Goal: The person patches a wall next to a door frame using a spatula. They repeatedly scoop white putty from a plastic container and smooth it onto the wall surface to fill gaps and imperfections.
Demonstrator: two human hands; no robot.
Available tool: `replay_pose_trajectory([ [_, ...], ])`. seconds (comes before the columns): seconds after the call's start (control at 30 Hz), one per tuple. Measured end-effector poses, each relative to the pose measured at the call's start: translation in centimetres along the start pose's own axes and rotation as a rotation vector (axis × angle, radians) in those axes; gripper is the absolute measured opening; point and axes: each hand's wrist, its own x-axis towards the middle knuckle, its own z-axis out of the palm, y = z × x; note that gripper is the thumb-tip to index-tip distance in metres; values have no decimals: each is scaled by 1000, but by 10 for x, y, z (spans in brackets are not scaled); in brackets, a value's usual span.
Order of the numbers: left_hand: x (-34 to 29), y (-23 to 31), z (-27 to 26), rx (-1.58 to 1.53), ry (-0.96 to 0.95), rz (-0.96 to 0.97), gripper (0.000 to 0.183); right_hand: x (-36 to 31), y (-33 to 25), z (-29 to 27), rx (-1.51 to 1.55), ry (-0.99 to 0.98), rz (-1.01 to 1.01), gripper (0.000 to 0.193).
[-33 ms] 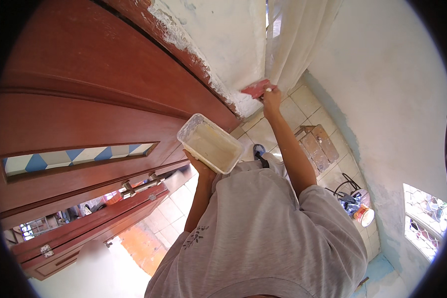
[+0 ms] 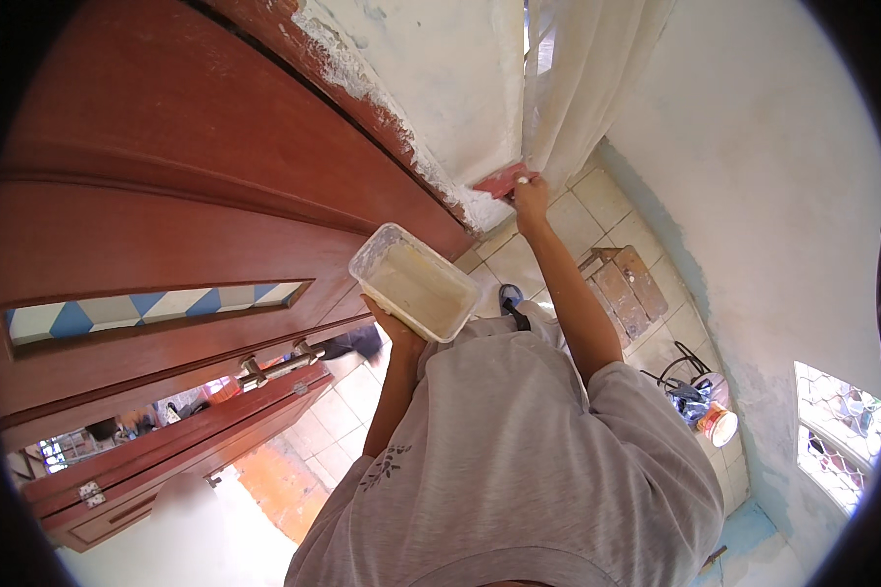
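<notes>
My left hand (image 2: 395, 325) is closed around the near-left side of a whitish rectangular plastic tub (image 2: 367, 256). A pale, creamy paste coats the tub's inside and bottom. With my right arm stretched forward, my right hand (image 2: 531, 201) grips a red, flat-bladed putty spreader (image 2: 502, 181). The spreader's blade lies against the lower part of the off-white wall (image 2: 440, 78), beside the rough white strip along the door frame. My fingers partly cover its handle.
A reddish-brown door (image 2: 176, 108) fills the left side. A pale curtain (image 2: 587, 78) hangs just beyond my right hand. On the tiled floor stand a stained wooden stool (image 2: 631, 293) and, farther right, an orange-and-white can (image 2: 718, 427) beside dark cables.
My right hand and the spreader have shifted slightly left and down along the wall. A dark shape shows beyond the door handle. My left hand and the tub have stayed put.
</notes>
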Motion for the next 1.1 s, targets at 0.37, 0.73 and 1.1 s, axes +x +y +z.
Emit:
replay_pose_trajectory([
  [0.37, -5, 4, 21, -38, 3, -9, 77, -25, -109, 72, 276, -203, 37, 15],
  [0.73, 9, -1, 21, -23, -52, -37, 83, 0, 37, -35, 233, -37, 215, 17],
  [1.1, 13, 7, 1, -44, -26, -18, 83, -24, 63, 0, 173, 62, 229, 25],
])
